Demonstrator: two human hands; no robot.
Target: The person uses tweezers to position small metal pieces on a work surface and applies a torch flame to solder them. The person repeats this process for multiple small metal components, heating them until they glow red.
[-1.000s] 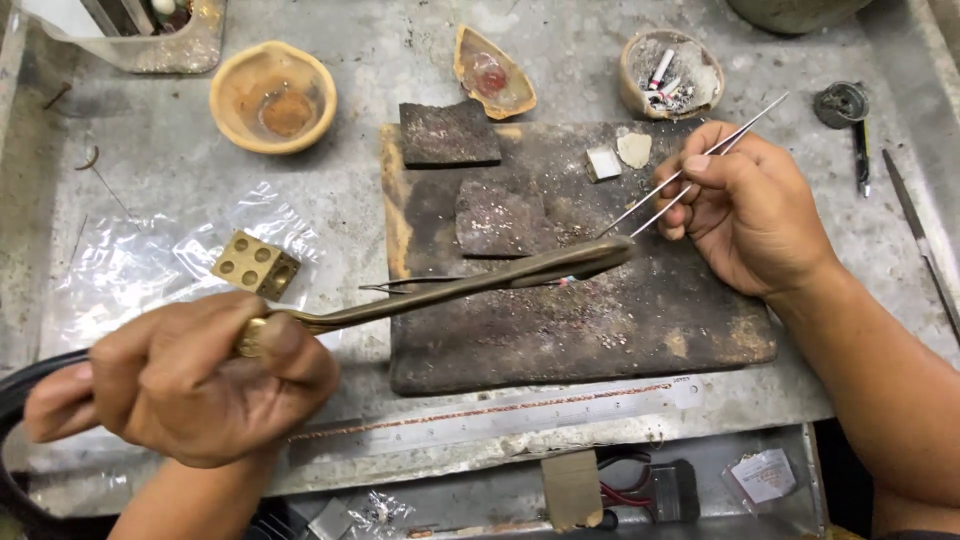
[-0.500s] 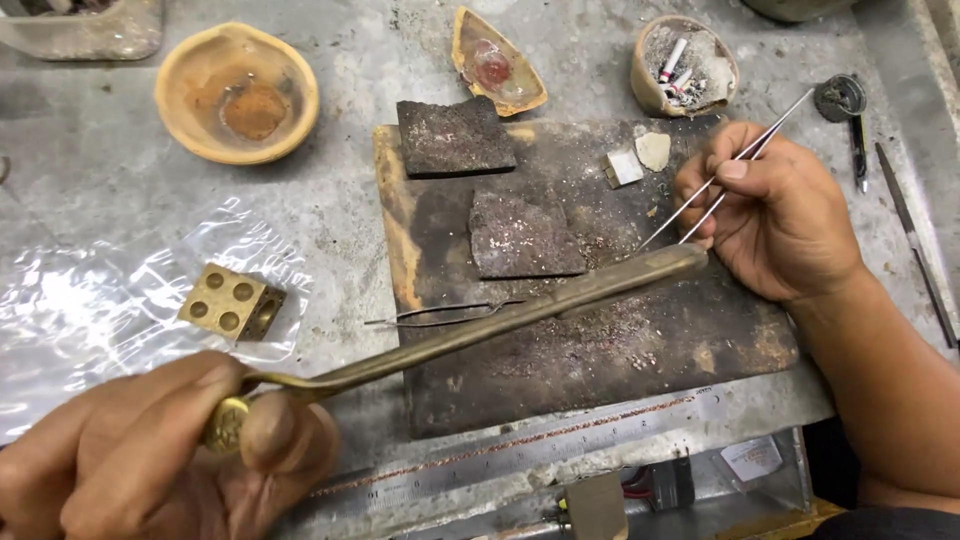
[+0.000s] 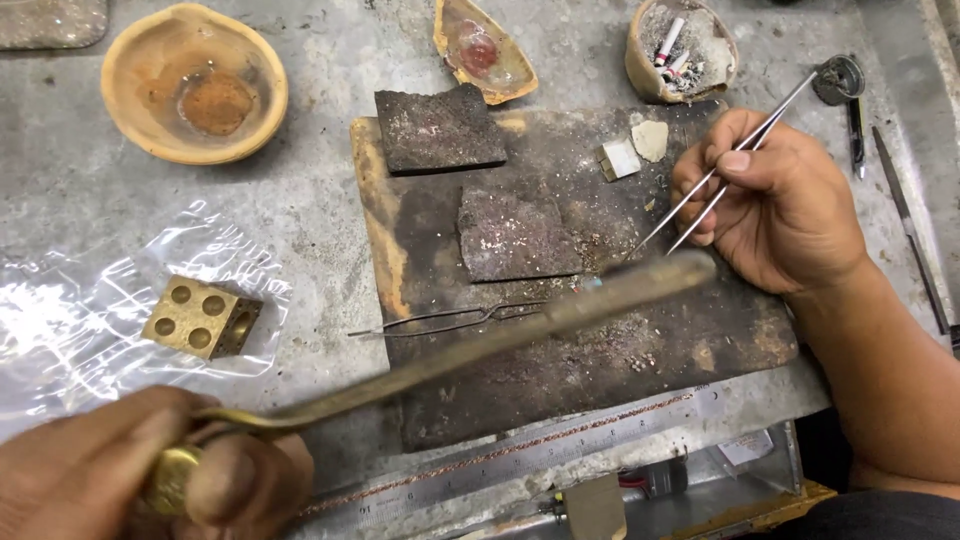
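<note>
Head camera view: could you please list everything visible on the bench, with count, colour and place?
Charred board: one, dark brown, centre.
Charred blocks: two, black, on the board.
Small pale pieces: two, off-white, board's upper right.
Wire pick: one, dark, board's left edge.
Bowl: one, tan, upper left.
Broken dish: one, tan, top centre.
Ash cup: one, grey-brown, top right.
Dice-like block: one, brass, on clear plastic.
Ruler: one, steel, front edge.
Torch: one, brass, left hand.
Tweezers: one, steel, right hand.

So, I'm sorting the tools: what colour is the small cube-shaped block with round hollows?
The small cube-shaped metal block is brass-yellow, seen best in the head view.
</note>
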